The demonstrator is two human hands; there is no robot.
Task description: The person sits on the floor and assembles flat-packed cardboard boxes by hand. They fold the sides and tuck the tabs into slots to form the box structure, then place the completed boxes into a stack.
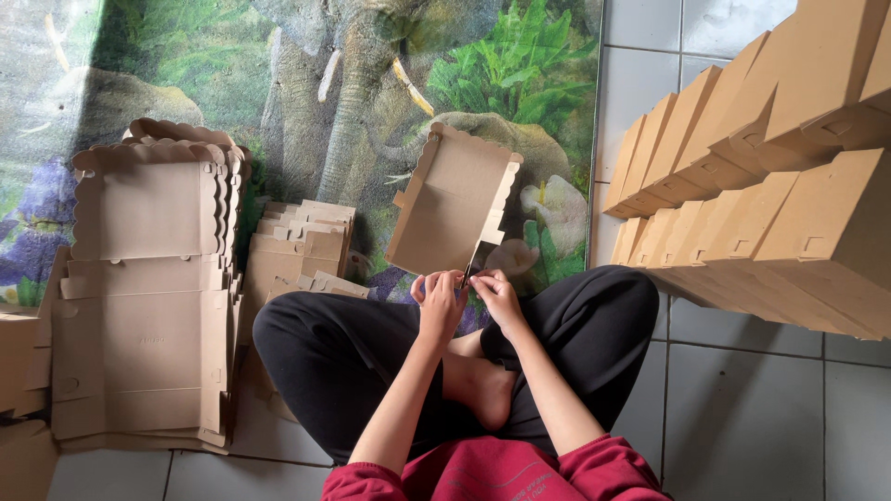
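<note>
I sit cross-legged on the floor and hold up a half-folded brown cardboard box [452, 202] with a scalloped edge, tilted away from me. My left hand [439, 301] and my right hand [497, 297] both pinch its near lower corner, close together above my knees. The box's flaps stand partly raised.
A stack of flat unfolded box blanks [148, 278] lies at my left, with a smaller pile of cardboard pieces [302, 246] beside it. Rows of finished folded boxes [770, 176] are stacked on the tiled floor [742, 408] at my right. A printed elephant mat [353, 83] lies ahead.
</note>
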